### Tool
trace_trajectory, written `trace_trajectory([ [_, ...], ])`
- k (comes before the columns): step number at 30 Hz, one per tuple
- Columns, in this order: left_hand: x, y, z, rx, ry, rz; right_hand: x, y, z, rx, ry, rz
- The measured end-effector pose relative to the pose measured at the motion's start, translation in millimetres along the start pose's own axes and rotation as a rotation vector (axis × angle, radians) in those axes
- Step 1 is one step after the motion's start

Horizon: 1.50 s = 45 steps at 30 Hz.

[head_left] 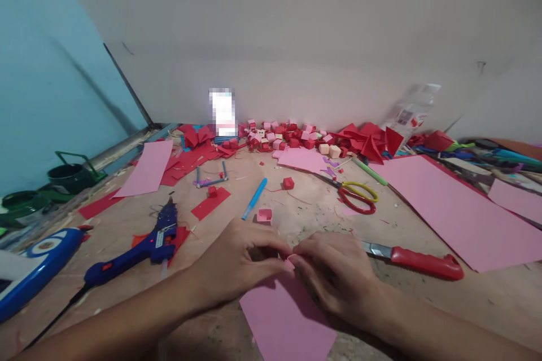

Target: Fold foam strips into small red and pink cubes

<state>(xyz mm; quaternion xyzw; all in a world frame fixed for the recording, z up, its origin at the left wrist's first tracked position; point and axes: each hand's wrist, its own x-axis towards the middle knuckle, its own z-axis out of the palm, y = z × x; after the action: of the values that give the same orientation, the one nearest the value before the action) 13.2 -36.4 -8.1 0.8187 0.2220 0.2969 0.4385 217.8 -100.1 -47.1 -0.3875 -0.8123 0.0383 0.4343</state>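
Observation:
My left hand [237,262] and my right hand [334,273] meet at the near middle of the table, fingertips pinched together on the top edge of a pink paper sheet [283,321] lying under them. Both hands are closed on that edge. A small pink paper cube [264,215] sits just beyond my left hand. A blue pen [254,198] lies past the cube. A red-handled utility knife [417,260] lies right of my right hand.
A blue glue gun [139,248] lies at left. Red and yellow scissors [358,197] rest mid-table, a large pink sheet [457,214] at right. Several red and pink cubes [288,138] and red paper scraps line the wall. A lit phone [223,113] stands there.

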Motion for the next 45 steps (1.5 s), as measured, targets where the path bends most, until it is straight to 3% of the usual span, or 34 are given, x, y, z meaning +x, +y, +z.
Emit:
trace_trajectory([
  [7,-2.3,-2.0,0.3,0.008,0.019,0.068,-1.2,0.9,-0.4,-0.003,-0.019,0.007],
  [17,-2.7,-1.0,0.2,-0.001,0.014,-0.015,3.7,2.0,-0.2,0.148,-0.038,0.005],
  [29,-1.6,3.9,-0.2,-0.082,0.029,-0.207,1.4,0.9,-3.2,0.19,-0.076,-0.009],
  [37,-1.7,3.4,2.5,-0.193,0.068,-0.233,6.3,-1.0,-5.8,0.254,-0.071,0.062],
  [41,-0.9,-1.5,1.5,-0.127,0.051,-0.172,7.9,-3.0,-8.5,0.272,-0.091,0.105],
  [45,-1.4,-1.9,-0.8,0.126,0.086,0.077,11.0,-5.8,-10.1,0.292,-0.114,0.217],
])
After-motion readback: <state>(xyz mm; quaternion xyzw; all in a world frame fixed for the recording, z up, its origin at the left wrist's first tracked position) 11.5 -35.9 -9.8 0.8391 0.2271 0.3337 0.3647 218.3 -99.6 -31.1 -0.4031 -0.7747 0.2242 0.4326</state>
